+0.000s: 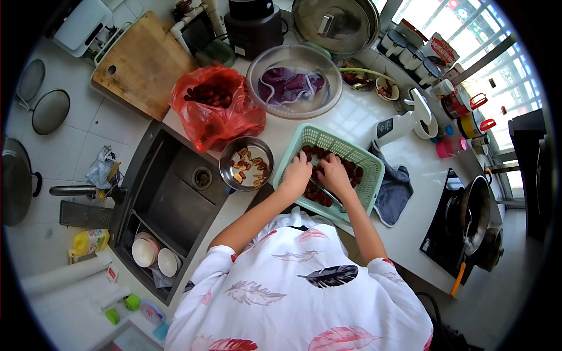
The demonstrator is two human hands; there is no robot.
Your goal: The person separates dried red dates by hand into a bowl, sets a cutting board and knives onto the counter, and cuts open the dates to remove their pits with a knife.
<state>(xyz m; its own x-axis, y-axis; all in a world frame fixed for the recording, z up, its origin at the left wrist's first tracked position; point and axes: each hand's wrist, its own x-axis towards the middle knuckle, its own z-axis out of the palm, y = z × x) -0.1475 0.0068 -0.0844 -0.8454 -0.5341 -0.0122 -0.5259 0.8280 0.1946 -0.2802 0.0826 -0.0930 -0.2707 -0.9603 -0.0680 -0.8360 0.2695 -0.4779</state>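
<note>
A pale green plastic basket (374, 175) stands on the counter at the front, with many dark red dates (319, 196) in it. Both hands reach into it from the near side. My left hand (297, 174) has its fingers bent down at the dates on the left. Close beside it, my right hand (335, 174) is curled over the middle of the pile. Whatever the fingertips pinch is hidden. A slim metal tool (329, 194) lies slanted on the dates, partly under my right hand; its kind is unclear. Left of the basket, a steel bowl (225, 169) holds opened date pieces (250, 164).
Behind the bowl sits a red plastic bag (234, 126) of dates. A clear basin (257, 96) holds purple cloth. The dark sink (170, 164) is at left. A spray bottle (392, 128) and grey cloth (393, 196) lie right of the basket, before the stove (442, 228).
</note>
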